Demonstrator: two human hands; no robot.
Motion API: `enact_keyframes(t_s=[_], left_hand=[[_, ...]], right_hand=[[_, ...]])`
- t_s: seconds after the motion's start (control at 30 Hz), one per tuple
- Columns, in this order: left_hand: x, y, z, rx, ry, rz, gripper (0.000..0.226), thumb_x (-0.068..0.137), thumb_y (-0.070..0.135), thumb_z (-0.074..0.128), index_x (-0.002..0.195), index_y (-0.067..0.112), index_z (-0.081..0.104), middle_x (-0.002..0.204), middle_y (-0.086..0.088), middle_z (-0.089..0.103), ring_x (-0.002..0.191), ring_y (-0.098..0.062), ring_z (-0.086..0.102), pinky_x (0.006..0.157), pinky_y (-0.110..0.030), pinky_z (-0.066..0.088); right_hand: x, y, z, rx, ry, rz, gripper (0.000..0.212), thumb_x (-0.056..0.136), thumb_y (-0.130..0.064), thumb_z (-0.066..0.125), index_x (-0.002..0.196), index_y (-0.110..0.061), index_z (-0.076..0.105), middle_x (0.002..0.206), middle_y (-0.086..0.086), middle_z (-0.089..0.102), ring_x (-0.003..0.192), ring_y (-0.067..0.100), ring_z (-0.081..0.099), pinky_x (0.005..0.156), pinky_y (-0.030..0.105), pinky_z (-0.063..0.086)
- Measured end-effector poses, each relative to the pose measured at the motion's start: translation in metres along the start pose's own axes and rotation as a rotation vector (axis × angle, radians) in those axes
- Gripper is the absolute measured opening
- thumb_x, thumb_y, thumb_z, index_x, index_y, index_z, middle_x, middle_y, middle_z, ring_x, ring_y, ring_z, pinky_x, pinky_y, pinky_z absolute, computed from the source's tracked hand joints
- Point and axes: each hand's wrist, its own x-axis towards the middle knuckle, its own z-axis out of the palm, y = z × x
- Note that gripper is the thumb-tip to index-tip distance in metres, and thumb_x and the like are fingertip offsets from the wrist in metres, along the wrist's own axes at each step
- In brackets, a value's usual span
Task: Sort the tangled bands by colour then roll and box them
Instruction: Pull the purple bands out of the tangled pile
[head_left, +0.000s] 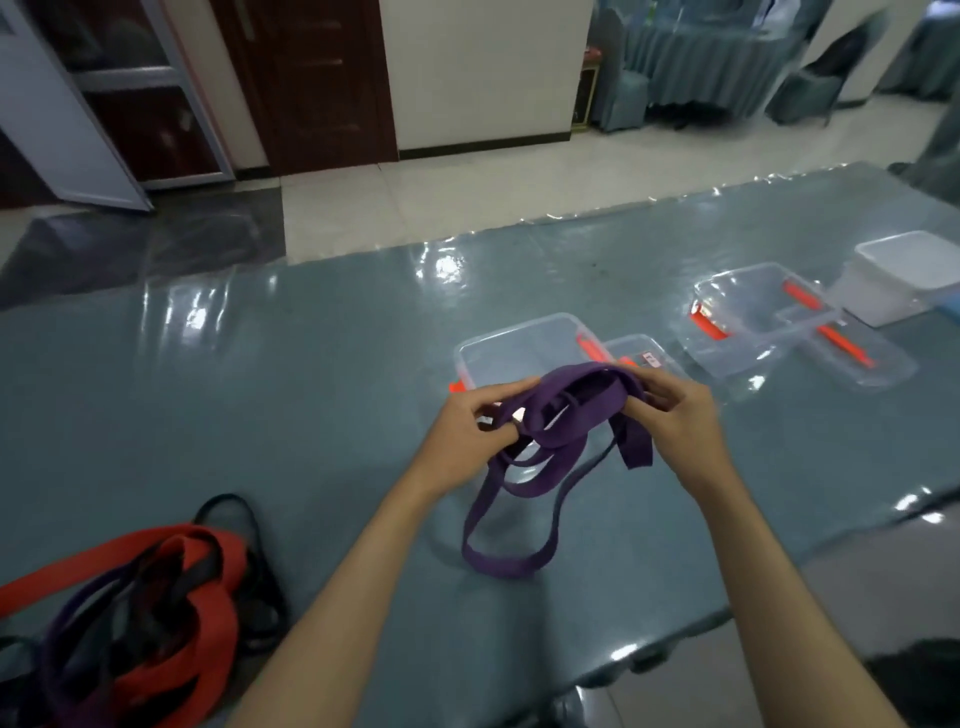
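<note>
Fingers (506, 391) of the left hand (470, 436) and right hand (675, 415) are pinching a purple band (519, 486), its loops hanging onto the desk (311, 395) before a clear box (519, 348). Red, purple and black tangled bands (156, 613) are lying near-left; more boxes (779, 322) are standing right.

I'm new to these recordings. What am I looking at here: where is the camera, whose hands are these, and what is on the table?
There is no robot: one head-worn camera looks down at a person's bare hands. The left hand and right hand both hold purple bands, which loop down to the grey-green table. Behind them sits a clear box; a second clear box and a white tub stand further right. At lower left lies a tangled pile of red, purple and black bands.
</note>
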Motion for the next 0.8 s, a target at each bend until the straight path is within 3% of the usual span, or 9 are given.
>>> enact_keyframes(t_s=[0.1, 0.17, 0.27, 0.37, 0.43, 0.57, 0.67, 0.8], left_hand=[[0.017, 0.009, 0.03, 0.016, 0.054, 0.001, 0.07, 0.084, -0.002, 0.066, 0.121, 0.056, 0.072, 0.122, 0.019, 0.077, 0.107, -0.01, 0.071, 0.104, -0.036, 0.056], [0.025, 0.013, 0.05, 0.033, 0.082, -0.002, 0.066, 0.084, -0.001, 0.065, 0.127, 0.048, 0.071, 0.124, 0.018, 0.076, 0.111, -0.015, 0.072, 0.107, -0.037, 0.055], [0.033, 0.013, 0.072, 0.042, 0.125, -0.007, 0.061, 0.086, -0.004, 0.064, 0.133, 0.034, 0.072, 0.128, 0.015, 0.075, 0.118, -0.024, 0.071, 0.107, -0.037, 0.054], [0.037, 0.006, 0.088, 0.074, 0.158, -0.042, 0.064, 0.087, -0.009, 0.064, 0.13, 0.037, 0.072, 0.129, 0.015, 0.075, 0.122, -0.014, 0.07, 0.106, -0.032, 0.054], [0.038, -0.006, 0.098, 0.107, 0.155, -0.092, 0.066, 0.087, -0.015, 0.062, 0.129, 0.035, 0.073, 0.128, 0.011, 0.076, 0.122, -0.017, 0.07, 0.106, -0.032, 0.055], [0.034, -0.047, 0.117, 0.15, 0.151, -0.229, 0.062, 0.086, -0.021, 0.056, 0.124, 0.024, 0.072, 0.127, -0.002, 0.075, 0.123, -0.024, 0.069, 0.107, -0.034, 0.054], [0.029, -0.074, 0.134, 0.188, 0.127, -0.351, 0.058, 0.087, -0.019, 0.056, 0.126, 0.02, 0.072, 0.126, -0.002, 0.075, 0.117, -0.02, 0.069, 0.101, -0.027, 0.054], [0.017, -0.102, 0.155, 0.307, 0.082, -0.441, 0.057, 0.087, -0.012, 0.062, 0.136, 0.015, 0.068, 0.134, -0.005, 0.069, 0.123, -0.022, 0.066, 0.105, -0.023, 0.049]], right_hand=[[0.02, 0.014, -0.035, -0.004, -0.041, 0.013, 0.031, 0.092, 0.001, 0.076, 0.116, -0.017, 0.08, 0.102, -0.001, 0.081, 0.092, 0.008, 0.075, 0.085, 0.021, 0.057], [0.031, 0.022, -0.056, -0.008, -0.066, 0.02, 0.029, 0.092, 0.002, 0.076, 0.118, -0.01, 0.078, 0.102, -0.005, 0.08, 0.093, 0.008, 0.075, 0.085, 0.021, 0.057], [0.041, 0.036, -0.08, -0.017, -0.121, 0.015, 0.03, 0.091, 0.007, 0.073, 0.116, -0.009, 0.078, 0.103, -0.004, 0.08, 0.093, 0.005, 0.074, 0.085, 0.018, 0.055], [0.044, 0.056, -0.094, -0.033, -0.192, 0.056, 0.039, 0.09, 0.011, 0.072, 0.116, -0.018, 0.076, 0.106, -0.013, 0.078, 0.098, 0.003, 0.073, 0.087, 0.018, 0.056], [0.042, 0.077, -0.097, -0.06, -0.235, 0.122, 0.041, 0.09, 0.009, 0.074, 0.115, -0.023, 0.073, 0.108, -0.01, 0.078, 0.102, 0.009, 0.073, 0.09, 0.023, 0.058], [0.03, 0.128, -0.091, -0.091, -0.316, 0.321, 0.037, 0.084, 0.002, 0.083, 0.109, -0.018, 0.066, 0.102, 0.003, 0.078, 0.099, 0.021, 0.074, 0.086, 0.036, 0.061], [0.021, 0.16, -0.081, -0.2, -0.351, 0.392, 0.036, 0.081, -0.001, 0.086, 0.1, -0.022, 0.063, 0.1, 0.004, 0.077, 0.098, 0.026, 0.074, 0.079, 0.031, 0.061], [0.011, 0.195, -0.068, -0.365, -0.409, 0.43, 0.044, 0.08, -0.002, 0.086, 0.118, -0.014, 0.068, 0.101, 0.001, 0.075, 0.097, 0.026, 0.073, 0.083, 0.034, 0.055]])
